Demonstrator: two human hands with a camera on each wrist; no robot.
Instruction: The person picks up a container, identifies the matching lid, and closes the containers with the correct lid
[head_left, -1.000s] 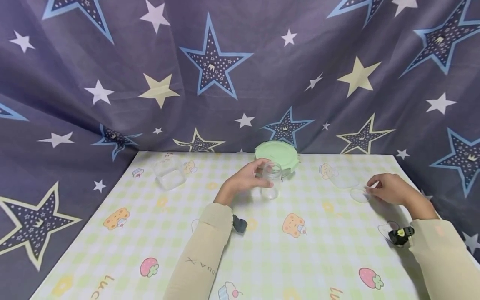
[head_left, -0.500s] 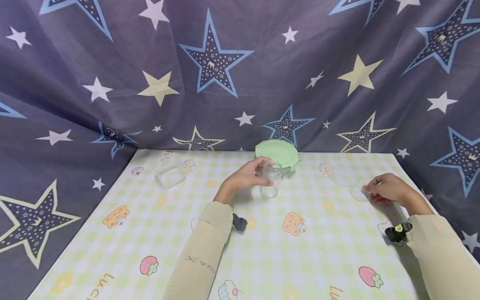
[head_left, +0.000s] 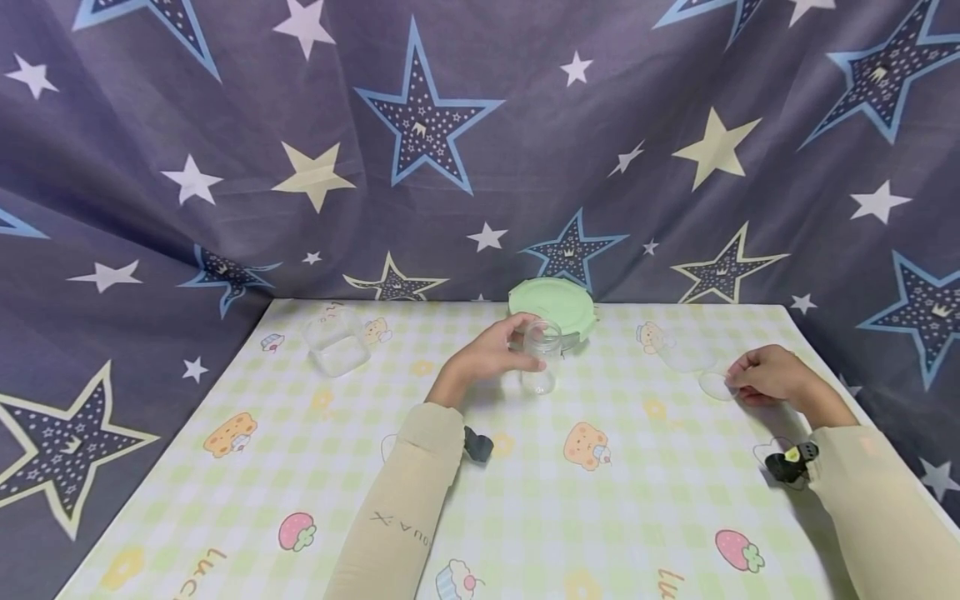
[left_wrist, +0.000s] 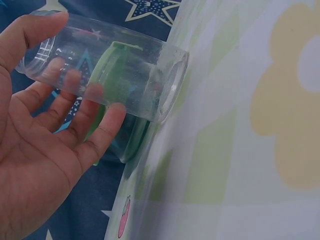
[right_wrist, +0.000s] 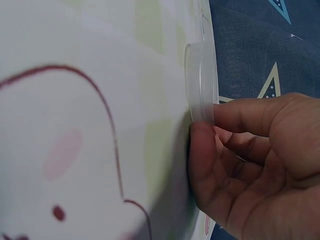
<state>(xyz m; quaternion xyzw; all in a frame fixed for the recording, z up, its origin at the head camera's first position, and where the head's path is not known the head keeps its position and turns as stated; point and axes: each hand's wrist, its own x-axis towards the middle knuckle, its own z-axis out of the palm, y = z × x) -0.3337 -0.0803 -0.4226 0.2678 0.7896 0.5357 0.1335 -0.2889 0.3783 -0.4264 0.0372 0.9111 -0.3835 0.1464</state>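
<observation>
Near the back middle of the table, my left hand (head_left: 491, 352) holds a clear plastic jar (head_left: 538, 381) upright, its thumb and fingers round the upper part. In the left wrist view the jar (left_wrist: 135, 70) is see-through, with a threaded open mouth, and its base is right at the tablecloth. To the right, my right hand (head_left: 772, 375) pinches the edge of a round clear lid (head_left: 715, 385) low over the cloth. The right wrist view shows that lid (right_wrist: 199, 80) edge-on between thumb and index finger.
Behind the jar stands a container with a pale green lid (head_left: 551, 304). A clear square container (head_left: 337, 346) sits at the back left. Another flat clear piece (head_left: 686, 357) lies beyond the round lid. A starry curtain (head_left: 480, 150) hangs along the table's back edge.
My right hand's fingers have shifted slightly and moved a little further over the lid's edge. The left hand and the jar have stayed in place.
</observation>
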